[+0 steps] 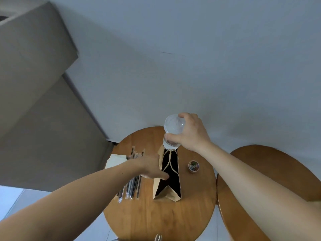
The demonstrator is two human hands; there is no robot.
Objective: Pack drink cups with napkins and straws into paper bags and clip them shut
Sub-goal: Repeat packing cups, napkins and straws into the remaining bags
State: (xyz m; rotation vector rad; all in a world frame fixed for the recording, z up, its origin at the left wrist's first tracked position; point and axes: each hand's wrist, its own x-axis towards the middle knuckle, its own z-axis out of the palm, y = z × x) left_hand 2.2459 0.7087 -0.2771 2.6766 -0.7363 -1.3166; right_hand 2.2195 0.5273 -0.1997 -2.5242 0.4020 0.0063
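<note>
Round wooden table [156, 220], seen from above. A brown paper bag [167, 194] is stood upright near its middle, mouth open and dark inside. Twisted cord handles [171, 160] are draped across the far part of the opening.

Left hand [151, 168]: the bag's left rim is gripped, with the thumb hooked over the edge into the opening. The other fingers are hidden behind the hand and rim.

Right hand [192, 133]: a clear plastic cup [173, 126] with a domed lid is held from the right side. Thumb and fingers are curled round its upper part. The cup is held over the far end of the bag's mouth, its base just at the far rim. Whether the base has entered the opening cannot be told.

Left of the bag, touching or just beside it, a row of wrapped straws [132, 186] is laid out near to far and partly covered by the left forearm. Further left, white napkins [115, 160] are seen at the table edge.

Right of the bag, apart from it, a small round tub of coloured paper clips [193, 166] is set upright.

A second round wooden table [278, 157] is placed close on the right and crossed by the right forearm.
</note>
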